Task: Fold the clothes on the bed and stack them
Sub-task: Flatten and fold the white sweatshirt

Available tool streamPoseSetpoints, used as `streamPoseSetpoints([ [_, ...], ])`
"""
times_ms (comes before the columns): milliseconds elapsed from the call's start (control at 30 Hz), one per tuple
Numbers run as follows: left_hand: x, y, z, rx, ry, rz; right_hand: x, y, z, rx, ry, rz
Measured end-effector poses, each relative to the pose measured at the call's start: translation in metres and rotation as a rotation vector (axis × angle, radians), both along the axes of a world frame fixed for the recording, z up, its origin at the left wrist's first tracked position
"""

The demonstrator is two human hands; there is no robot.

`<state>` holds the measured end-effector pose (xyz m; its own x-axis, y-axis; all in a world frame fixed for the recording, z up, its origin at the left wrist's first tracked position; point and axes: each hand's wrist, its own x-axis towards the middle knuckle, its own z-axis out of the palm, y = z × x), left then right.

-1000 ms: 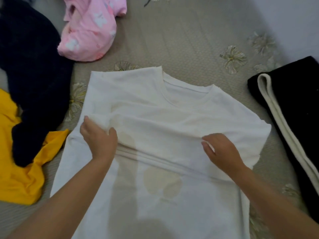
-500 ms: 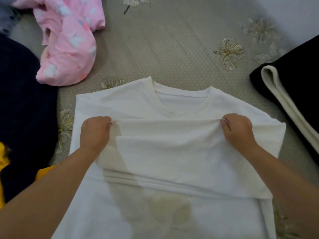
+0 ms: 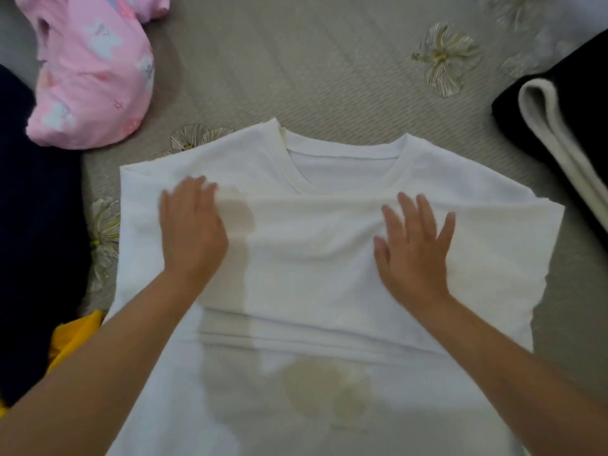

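A white T-shirt (image 3: 312, 251) lies flat on the bed with its collar pointing away from me. Its lower part is folded up over the chest, the folded edge lying just below the collar. My left hand (image 3: 190, 232) rests flat on the left side of that folded layer, fingers straight. On the right side my right hand (image 3: 413, 251) presses down with fingers spread. A faint round print shows through the cloth near the bottom.
A crumpled pink garment (image 3: 95, 70) lies at the far left, a dark navy one (image 3: 36, 241) along the left edge, with a yellow piece (image 3: 72, 337) below it. A folded black garment with a cream band (image 3: 559, 133) lies at the right. Grey flowered bedsheet (image 3: 312, 60) beyond.
Both hands carried the shirt's lower edge up towards the collar, let it go, and now lie flat on the folded layer.
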<state>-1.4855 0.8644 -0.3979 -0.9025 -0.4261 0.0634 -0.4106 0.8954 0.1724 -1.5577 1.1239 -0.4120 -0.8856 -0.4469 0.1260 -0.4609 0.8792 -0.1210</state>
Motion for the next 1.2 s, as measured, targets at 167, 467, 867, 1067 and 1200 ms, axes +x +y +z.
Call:
streamPoseSetpoints([
  [167,0.051,0.042,-0.027,0.074,-0.2,-0.189,0.069,0.017,-0.018,0.198,-0.193,0.101],
  [467,0.055,0.038,-0.04,0.086,-0.237,-0.088,0.067,0.017,-0.023,0.183,-0.234,0.073],
  [867,0.119,0.113,-0.025,0.036,-0.229,-0.35,0.113,0.039,-0.009,0.164,-0.068,0.196],
  [1067,0.274,0.174,-0.025,0.109,-0.304,-0.555,0.281,0.147,-0.016,0.169,-0.211,0.152],
  [1200,0.369,0.189,-0.022,0.17,-0.293,-0.572,0.367,0.194,-0.002,0.239,-0.316,0.156],
])
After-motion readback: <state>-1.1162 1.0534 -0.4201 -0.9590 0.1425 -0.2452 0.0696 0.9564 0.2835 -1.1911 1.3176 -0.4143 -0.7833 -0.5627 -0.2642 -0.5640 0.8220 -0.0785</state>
